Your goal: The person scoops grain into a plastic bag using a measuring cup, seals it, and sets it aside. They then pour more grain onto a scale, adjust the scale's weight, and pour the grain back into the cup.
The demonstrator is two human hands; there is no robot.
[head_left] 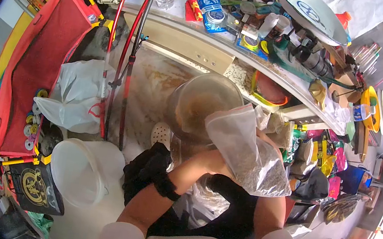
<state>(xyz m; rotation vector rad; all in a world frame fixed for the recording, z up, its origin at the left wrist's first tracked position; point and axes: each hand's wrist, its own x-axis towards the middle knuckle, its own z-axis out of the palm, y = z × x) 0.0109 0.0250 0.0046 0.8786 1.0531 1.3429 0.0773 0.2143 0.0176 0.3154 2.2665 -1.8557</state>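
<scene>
A clear zip bag (267, 173) with dry flaky material in its lower part is held up at centre right. My left hand (218, 163) is at its left side, closed on it, with the fingertips hidden behind the plastic. On the far side, my right hand (271, 140) grips the same bag, mostly covered by it. Just beyond stands a translucent round tub (203, 104) with brownish residue inside. Between my legs lies another clear plastic bag (209, 199) with light brown contents.
An open white bucket (77, 171) stands at the left, near a white plastic bag (74, 92) and a long red case (35, 71). Red and black rods (132, 61) stand upright. A cluttered workbench (179, 38) runs across the top. Coloured packets (324, 156) are piled at the right.
</scene>
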